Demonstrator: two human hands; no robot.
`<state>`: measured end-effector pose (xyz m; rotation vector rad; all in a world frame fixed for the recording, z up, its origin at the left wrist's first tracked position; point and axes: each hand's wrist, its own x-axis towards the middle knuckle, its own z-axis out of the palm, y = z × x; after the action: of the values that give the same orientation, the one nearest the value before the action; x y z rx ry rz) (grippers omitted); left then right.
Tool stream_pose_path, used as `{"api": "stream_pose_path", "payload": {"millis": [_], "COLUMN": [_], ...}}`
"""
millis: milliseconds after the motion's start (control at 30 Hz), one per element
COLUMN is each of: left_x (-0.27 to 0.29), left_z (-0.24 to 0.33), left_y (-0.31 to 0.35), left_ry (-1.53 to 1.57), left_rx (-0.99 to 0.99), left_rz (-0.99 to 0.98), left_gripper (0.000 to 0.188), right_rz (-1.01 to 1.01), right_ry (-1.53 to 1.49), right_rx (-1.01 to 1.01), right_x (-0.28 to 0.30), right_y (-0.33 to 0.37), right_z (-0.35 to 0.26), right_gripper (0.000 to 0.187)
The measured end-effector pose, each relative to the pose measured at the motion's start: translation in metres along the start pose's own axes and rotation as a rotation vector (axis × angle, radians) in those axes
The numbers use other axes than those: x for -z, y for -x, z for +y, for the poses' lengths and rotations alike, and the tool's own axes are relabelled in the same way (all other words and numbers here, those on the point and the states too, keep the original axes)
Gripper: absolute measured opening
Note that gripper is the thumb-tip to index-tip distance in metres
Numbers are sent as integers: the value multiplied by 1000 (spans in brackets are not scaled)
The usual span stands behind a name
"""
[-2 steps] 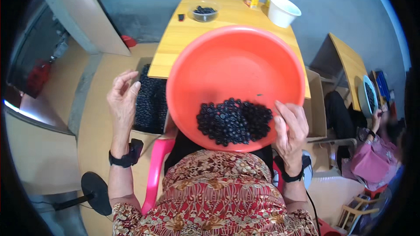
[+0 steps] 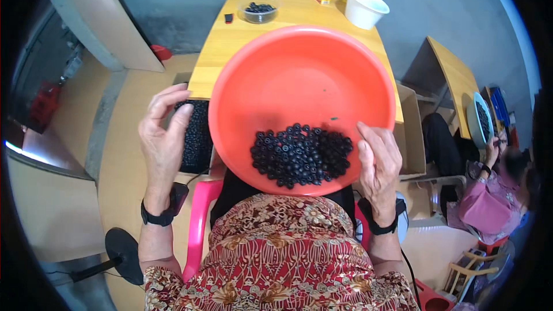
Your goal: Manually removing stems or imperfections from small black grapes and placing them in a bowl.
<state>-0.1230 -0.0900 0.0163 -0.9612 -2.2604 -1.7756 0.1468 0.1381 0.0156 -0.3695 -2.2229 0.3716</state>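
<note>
The red basin (image 2: 305,75) lies open above, rim (image 2: 213,109) blocking sideways entry.

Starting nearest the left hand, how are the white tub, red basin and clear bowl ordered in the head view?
1. Red basin, right of the left hand.
2. Clear bowl, far left on table.
3. White tub, far right.

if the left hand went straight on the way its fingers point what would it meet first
Probably the near left corner of the yellow table, just ahead in the picture; depth is unclear, so the left hand might pass above it toward the red basin.
</note>
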Motion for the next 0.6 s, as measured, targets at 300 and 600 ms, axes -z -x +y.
{"api": "stream_pose_path", "payload": {"millis": [300,600], "left_x": [-151,-214], "left_z": [24,-20], "left_y": [29,36], "left_ry": [-211,-364], "left_rx": [-469,-579], "left_rz": [-769,-792], "left_gripper": [12,11], "right_rz": [133,177], "right_ry": [-66,-123], "right_rx": [-220,-145], "right_x": [25,27], "right_y": [10,9], "right_z": [16,22], "right_gripper": [11,9]}}
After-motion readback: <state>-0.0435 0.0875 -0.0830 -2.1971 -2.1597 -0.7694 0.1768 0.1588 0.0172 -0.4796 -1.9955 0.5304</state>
